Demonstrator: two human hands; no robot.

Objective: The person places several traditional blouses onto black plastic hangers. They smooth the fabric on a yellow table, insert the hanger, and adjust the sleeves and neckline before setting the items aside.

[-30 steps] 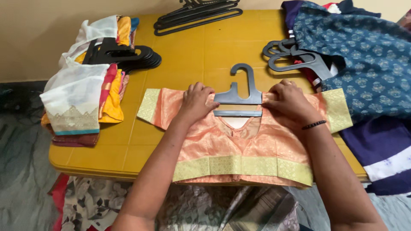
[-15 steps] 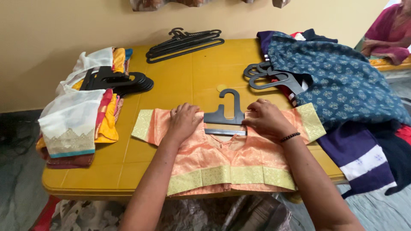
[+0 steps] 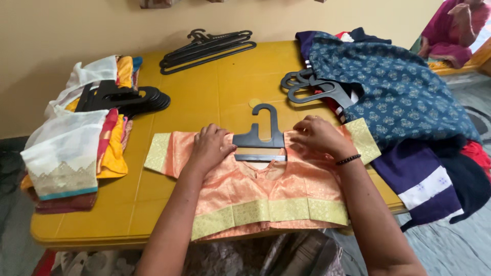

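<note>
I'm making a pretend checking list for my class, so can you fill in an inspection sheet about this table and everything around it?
Surface: yellow table, mostly covered at both sides.
Job's things: peach blouse with pale green borders lies flat at the near edge; dark hanger sits at its neckline.
Clutter: stack of folded clothes on the left with black hangers on top; more hangers at the back; blue printed garment with grey hangers on the right.
Grippers: left hand and right hand press on the blouse's shoulders beside the hanger.
Cables: nothing seen.
Surroundings: beige wall; another person sits far right.
</note>
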